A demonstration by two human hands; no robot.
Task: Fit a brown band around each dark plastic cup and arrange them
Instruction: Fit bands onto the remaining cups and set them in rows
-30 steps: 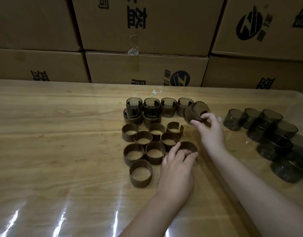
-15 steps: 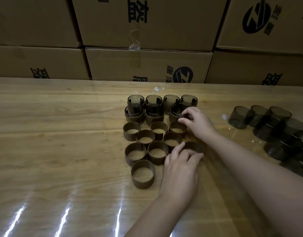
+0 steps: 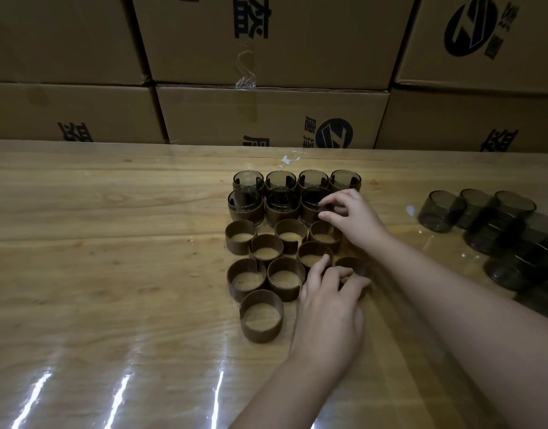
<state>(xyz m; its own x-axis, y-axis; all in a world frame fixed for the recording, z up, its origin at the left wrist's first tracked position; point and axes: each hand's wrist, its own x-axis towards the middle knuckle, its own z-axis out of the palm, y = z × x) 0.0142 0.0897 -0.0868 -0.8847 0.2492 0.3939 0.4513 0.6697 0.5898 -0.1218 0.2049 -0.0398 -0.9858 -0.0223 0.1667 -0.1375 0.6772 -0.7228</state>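
Observation:
Seven dark cups wearing brown bands stand in two rows on the table; the back row (image 3: 312,179) has four, the front row three. My right hand (image 3: 353,218) pinches the rim of the rightmost front-row banded cup (image 3: 312,209), which stands on the table. Several empty brown bands (image 3: 261,320) lie in a cluster nearer to me. My left hand (image 3: 328,305) curls its fingers and thumb round the rightmost brown band (image 3: 351,263), which rests on the table and is partly hidden by the fingers. Bare dark cups (image 3: 441,210) without bands are grouped at the right.
The wooden table (image 3: 111,274) is covered with a glossy clear film. Stacked cardboard boxes (image 3: 266,116) form a wall along the far edge. The bare cups stretch toward the right edge of the view, close to my right forearm.
My right hand carried a banded cup from the right down into the front row and now holds it standing beside the other two. My left hand stayed on its band.

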